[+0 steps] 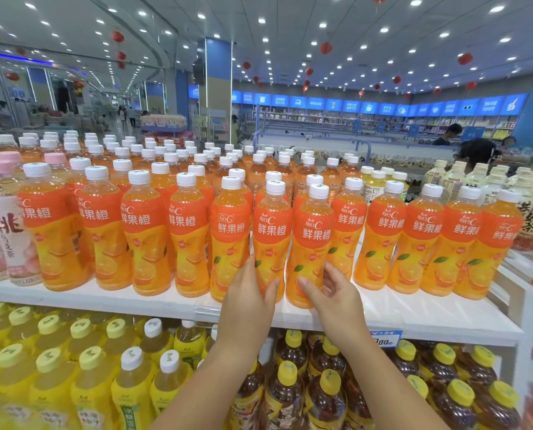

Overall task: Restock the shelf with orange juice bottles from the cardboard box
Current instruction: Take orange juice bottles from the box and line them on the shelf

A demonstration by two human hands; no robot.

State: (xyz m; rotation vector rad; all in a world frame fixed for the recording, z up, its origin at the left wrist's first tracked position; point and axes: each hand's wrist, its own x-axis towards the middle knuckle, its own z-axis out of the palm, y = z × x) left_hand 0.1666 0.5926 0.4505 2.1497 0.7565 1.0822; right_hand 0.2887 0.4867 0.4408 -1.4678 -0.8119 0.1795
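Orange juice bottles (184,237) crowd both sides of and behind the left-held bottle (271,234) and right-held bottle (315,240), which the left hand (249,294) and right hand (333,293) grip. Nearer than the grip, a bare shelf strip (398,311) lies open; open air above the caps (275,187).

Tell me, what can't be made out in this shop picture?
Head view:
Cardboard box: outside the frame.
Lower label of one white-capped plastic orange juice bottle: covered by the gripping left hand.
Neighbouring orange juice bottle: likewise, by the right hand.
Blue price tag on the shelf edge: print too blurred.
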